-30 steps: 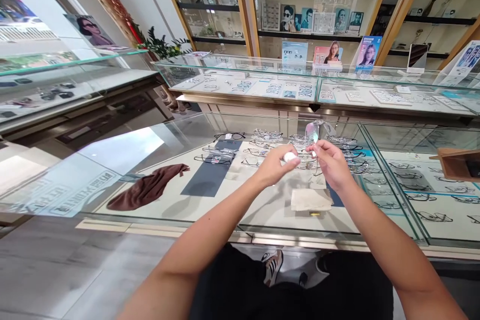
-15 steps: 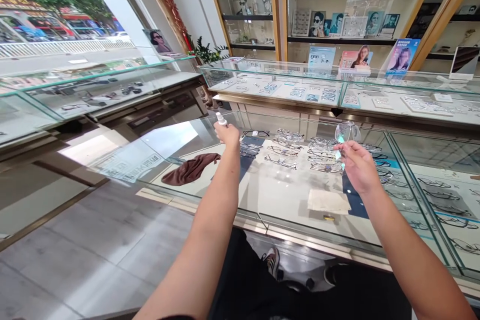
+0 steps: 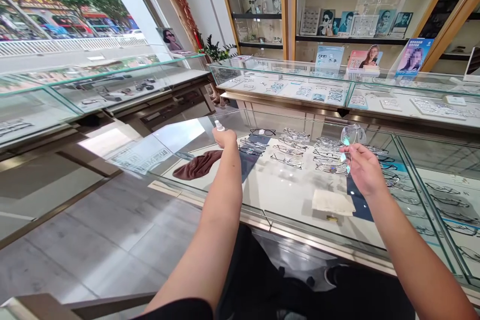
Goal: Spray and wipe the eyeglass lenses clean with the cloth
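— While the left hand (image 3: 225, 137) wraps shut around the spray bottle (image 3: 219, 125) at the counter's (image 3: 262, 195) left edge, where are the glasses?
— Right hand (image 3: 363, 167) pinches the clear glasses (image 3: 351, 135) upright, far right of the bottle.

The left hand (image 3: 225, 137) reaches out over the glass counter (image 3: 180, 135), closed around a small white spray bottle (image 3: 219, 125). The right hand (image 3: 363, 167) pinches a pair of clear glasses (image 3: 351, 135) above the counter. A beige cloth (image 3: 333, 202) and a brown cloth (image 3: 197, 165) lie near rows of eyeglass frames (image 3: 296, 147).
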`<control>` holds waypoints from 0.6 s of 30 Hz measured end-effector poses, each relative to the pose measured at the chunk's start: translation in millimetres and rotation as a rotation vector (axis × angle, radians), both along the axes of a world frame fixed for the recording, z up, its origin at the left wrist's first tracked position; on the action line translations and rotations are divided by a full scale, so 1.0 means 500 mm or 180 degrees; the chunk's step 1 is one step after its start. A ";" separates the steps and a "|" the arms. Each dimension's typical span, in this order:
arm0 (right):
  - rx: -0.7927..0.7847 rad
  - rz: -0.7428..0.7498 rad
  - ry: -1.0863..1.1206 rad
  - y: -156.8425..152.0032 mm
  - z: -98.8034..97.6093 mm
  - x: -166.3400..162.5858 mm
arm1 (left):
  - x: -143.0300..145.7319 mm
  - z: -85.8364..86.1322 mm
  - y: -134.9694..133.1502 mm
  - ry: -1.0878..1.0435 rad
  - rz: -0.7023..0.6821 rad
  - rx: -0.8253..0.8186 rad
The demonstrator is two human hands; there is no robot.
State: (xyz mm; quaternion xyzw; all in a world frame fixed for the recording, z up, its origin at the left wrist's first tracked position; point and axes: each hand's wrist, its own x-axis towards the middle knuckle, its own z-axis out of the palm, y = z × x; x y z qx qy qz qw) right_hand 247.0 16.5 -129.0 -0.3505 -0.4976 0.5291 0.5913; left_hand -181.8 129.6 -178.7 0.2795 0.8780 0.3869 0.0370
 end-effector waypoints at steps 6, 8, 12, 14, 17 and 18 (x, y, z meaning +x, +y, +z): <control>0.0001 -0.0068 0.0035 -0.002 0.008 0.007 | 0.067 0.048 -0.018 0.0417 0.0729 0.0824; 0.0003 -0.0081 0.0027 -0.004 0.011 0.009 | 0.085 0.074 -0.006 0.1152 -0.0151 0.0876; -0.0006 -0.0080 0.0017 -0.005 0.013 0.010 | 0.094 0.110 0.054 0.2115 -0.2387 -0.0759; 0.0027 -0.0062 -0.0021 -0.006 0.013 0.008 | 0.089 0.111 0.084 0.2154 -0.2710 -0.1242; 0.0031 -0.0040 -0.0009 -0.010 0.013 0.004 | 0.079 0.102 0.111 0.2148 -0.2877 -0.1625; 0.0003 -0.0040 0.0022 -0.011 0.014 0.003 | 0.076 0.099 0.114 0.2158 -0.2926 -0.1720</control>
